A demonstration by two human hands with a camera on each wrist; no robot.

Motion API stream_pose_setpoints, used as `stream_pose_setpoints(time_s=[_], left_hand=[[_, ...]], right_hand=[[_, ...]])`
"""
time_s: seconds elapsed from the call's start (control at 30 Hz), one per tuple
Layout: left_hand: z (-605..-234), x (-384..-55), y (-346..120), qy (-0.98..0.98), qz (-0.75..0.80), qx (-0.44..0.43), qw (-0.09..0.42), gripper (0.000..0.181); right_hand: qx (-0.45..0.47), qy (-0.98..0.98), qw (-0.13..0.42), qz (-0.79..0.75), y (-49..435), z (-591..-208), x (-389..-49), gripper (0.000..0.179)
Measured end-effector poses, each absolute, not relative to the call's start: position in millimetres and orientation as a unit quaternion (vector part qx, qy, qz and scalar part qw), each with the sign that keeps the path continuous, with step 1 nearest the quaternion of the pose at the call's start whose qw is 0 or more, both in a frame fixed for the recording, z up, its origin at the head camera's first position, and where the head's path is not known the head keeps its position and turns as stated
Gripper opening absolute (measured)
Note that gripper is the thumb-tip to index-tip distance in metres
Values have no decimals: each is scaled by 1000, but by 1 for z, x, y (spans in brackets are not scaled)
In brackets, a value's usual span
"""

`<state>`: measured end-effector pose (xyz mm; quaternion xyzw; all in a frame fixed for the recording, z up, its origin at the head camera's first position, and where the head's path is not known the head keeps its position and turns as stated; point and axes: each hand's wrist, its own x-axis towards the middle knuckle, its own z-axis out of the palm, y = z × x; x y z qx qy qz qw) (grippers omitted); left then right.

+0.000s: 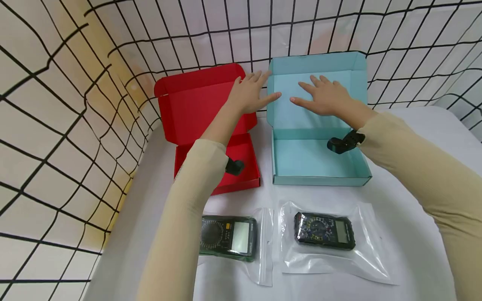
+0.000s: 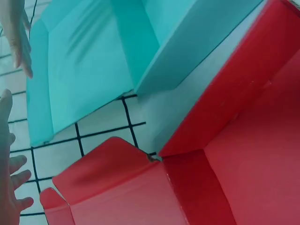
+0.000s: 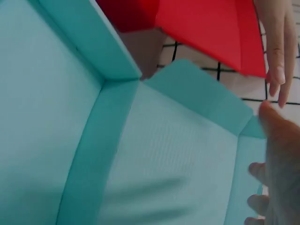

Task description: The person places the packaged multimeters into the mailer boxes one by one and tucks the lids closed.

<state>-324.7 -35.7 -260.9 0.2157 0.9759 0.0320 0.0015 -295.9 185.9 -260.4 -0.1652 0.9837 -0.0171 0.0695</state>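
My left hand [image 1: 248,93] is spread in front of the raised lid of a red cardboard box [image 1: 196,106], its fingers straight and holding nothing. To the right, my right hand [image 1: 325,97] hovers before the lid of a light blue cardboard box [image 1: 314,161], fingers spread as well. Both boxes stand with lids up, and I see no object inside the blue one; my left arm hides part of the red one. The left wrist view shows the left hand [image 2: 11,173] at its edge, apart from both lids. In the right wrist view the right hand [image 3: 281,164] is beside the blue lid.
Nearer to me lie two digital multimeters in clear zip bags: a larger one [image 1: 227,236] on the left, partly behind my left arm, and a smaller one [image 1: 324,230] on the right. A black wire grid [image 1: 248,29] stands behind and left of the white-covered table [image 1: 139,217].
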Motion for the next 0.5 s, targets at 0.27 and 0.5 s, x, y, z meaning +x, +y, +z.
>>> stream_pose_setpoints(time_s=[0.27, 0.5], left_hand=[[-268, -308, -39, 964, 62, 259, 26, 78], [-278, -287, -43, 950, 83, 300, 25, 76]], right_hand=[[-185, 980, 64, -45, 192, -266, -276, 84], [-192, 977, 56, -72, 197, -269, -255, 80]])
